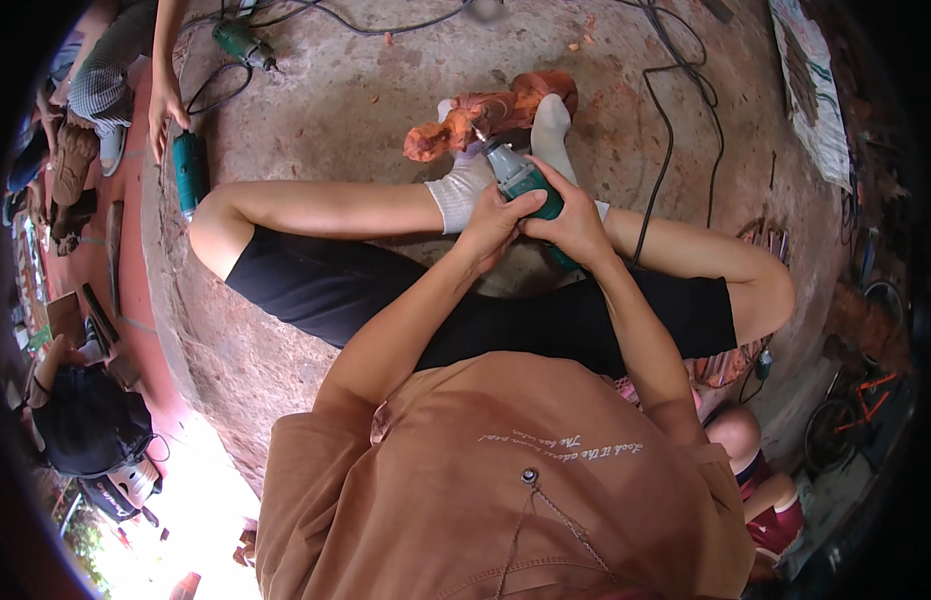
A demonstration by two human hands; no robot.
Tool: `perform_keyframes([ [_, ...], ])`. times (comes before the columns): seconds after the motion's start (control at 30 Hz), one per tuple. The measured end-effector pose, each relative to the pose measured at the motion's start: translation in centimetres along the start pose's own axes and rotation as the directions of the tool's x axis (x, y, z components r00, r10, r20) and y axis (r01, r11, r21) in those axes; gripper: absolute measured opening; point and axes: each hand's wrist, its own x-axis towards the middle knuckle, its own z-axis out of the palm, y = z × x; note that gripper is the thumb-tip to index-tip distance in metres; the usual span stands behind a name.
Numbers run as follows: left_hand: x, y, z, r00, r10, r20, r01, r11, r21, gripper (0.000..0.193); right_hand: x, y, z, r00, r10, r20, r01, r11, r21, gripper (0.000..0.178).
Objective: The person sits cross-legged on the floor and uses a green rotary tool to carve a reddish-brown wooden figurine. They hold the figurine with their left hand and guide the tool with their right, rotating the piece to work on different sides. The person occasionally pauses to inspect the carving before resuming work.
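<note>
Both my hands are wrapped around a green die grinder with a grey metal nose [508, 166]. My left hand [495, 225] grips its left side, and my right hand [575, 212] closes over the right side. The grinder's thin bit points forward at a reddish-orange carved wood piece [488, 114]; whether it touches the wood I cannot tell. The carving lies across the floor between my white-socked feet [551, 135], its narrow end to the left. The rear of the grinder shows below my hands, above my black shorts.
At the left a co-worker's hand [165, 108] reaches to another green power tool [189, 172]. A green drill-like tool [240, 44] lies farther back. Black cables [673, 110] run over the concrete floor. Other people sit at the left edge. A white sack [813, 95] lies far right.
</note>
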Motion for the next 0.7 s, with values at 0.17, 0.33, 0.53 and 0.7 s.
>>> perform_keyframes([
  [0.17, -0.2, 0.1, 0.3, 1.000, 0.027, 0.004, -0.027, 1.000, -0.004, 0.044, 0.0, -0.3, 0.1, 1.000, -0.005, -0.025, 0.004, 0.999, -0.040, 0.083],
  [0.33, 0.8, -0.2, -0.2, 0.999, -0.003, 0.045, 0.001, 0.999, 0.048, 0.044, -0.1, 0.6, 0.0, 0.997, 0.023, -0.070, -0.025, 0.999, -0.028, 0.084],
  [0.53, 0.8, -0.3, -0.3, 1.000, 0.006, 0.025, -0.008, 0.998, 0.064, 0.043, -0.1, -0.2, -0.2, 0.999, 0.028, -0.023, -0.028, 1.000, -0.014, 0.079],
  [0.7, 0.0, 0.2, 0.3, 1.000, 0.007, -0.010, -0.007, 1.000, 0.007, 0.044, 0.0, -0.6, -0.2, 1.000, -0.002, -0.012, 0.001, 0.999, -0.051, 0.082],
])
